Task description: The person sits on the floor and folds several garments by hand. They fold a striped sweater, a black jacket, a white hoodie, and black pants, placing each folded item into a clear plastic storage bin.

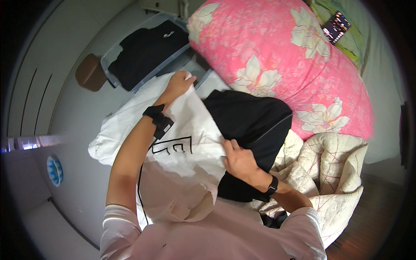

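A white garment [201,130] with a black line print hangs across the front of my body, stretched between my two hands. My left hand [179,85] pinches its upper edge near the clear plastic box. Lower and to the right, my right hand [240,159] grips the side edge of the same cloth. Part of the white fabric spreads to the left under my left forearm. Behind and right of it lies a black garment [250,113] with a thin pale line along one side. The fingertips of my right hand are partly hidden by the cloth.
A clear plastic storage box [146,84] with folded black clothing [149,52] stands at the upper left, beside a brown bin [91,73]. A pink floral bundle [273,42] bulges at the upper right, near a phone [336,27]. A cream quilt [338,162] lies at right. Blue-and-white slippers [55,170] are on the floor.
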### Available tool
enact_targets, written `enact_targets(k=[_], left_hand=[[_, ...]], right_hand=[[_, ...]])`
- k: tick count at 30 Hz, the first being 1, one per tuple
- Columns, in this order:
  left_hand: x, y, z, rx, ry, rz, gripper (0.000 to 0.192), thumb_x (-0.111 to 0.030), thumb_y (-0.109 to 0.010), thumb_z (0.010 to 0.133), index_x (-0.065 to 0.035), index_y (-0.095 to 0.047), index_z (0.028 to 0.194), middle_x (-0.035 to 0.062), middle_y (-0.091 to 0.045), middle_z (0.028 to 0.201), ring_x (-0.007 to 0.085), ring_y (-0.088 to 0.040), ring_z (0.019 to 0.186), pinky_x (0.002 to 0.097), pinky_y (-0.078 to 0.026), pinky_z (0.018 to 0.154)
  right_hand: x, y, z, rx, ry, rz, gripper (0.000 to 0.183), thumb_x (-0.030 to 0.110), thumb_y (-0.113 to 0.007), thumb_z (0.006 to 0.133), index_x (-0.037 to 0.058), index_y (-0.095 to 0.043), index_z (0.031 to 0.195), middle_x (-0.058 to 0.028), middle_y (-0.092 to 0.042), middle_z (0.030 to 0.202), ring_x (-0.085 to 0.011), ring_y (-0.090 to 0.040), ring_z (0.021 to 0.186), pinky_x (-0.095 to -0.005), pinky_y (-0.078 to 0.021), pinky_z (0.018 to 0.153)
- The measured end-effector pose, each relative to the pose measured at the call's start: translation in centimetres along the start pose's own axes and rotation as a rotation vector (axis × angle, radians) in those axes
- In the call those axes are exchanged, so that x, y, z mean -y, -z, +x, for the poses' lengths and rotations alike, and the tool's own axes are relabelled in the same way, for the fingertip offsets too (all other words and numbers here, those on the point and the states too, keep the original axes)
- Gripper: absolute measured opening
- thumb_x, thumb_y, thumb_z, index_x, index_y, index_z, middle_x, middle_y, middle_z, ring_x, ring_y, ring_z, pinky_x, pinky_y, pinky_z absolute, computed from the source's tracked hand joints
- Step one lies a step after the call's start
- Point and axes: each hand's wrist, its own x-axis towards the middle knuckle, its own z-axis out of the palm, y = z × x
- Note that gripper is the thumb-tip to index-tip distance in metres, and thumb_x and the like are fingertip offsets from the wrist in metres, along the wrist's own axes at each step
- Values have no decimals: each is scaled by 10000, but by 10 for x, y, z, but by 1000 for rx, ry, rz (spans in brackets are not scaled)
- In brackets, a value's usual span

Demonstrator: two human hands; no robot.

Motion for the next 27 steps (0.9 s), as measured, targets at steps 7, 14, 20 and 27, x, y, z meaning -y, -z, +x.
enact_targets(k=[7, 14, 20, 27], left_hand=[[49, -21, -11, 165, 85, -138, 264, -217, -629, 831, 47, -610, 842, 205, -652, 812, 297, -624, 745, 384, -479, 698], [38, -19, -20, -71, 90, -327, 192, -45, -627, 803, -39, -582, 990, 89, -627, 810, 211, -605, 750, 328, -481, 693], [19, -25, -17, -12, 104, -353, 202, -71, -632, 816, -36, -569, 1005, 114, -638, 891, 242, -620, 814, 333, -487, 718], [0, 34, -81, 54, -48, 165, 357, -220, -634, 833, -28, -555, 1123, 178, -610, 1114, 367, -552, 1096, 462, -411, 950]], right_hand=[[-2, -23, 39, -124, 338, 4, 466, 97, -655, 750, 1, -524, 1187, -156, -562, 1009, -292, -614, 859, -365, -517, 725], [-19, 0, 35, 14, 317, 64, 465, 48, -616, 752, 2, -536, 1208, -143, -587, 1054, -287, -643, 819, -370, -543, 664], [-29, 8, 25, -75, 303, 0, 405, 18, -561, 763, 16, -569, 1168, -150, -565, 1016, -284, -645, 796, -350, -540, 665], [-39, 4, 23, -19, 111, 121, 470, 41, -601, 720, 3, -520, 1181, -140, -513, 966, -308, -618, 721, -392, -526, 614]])
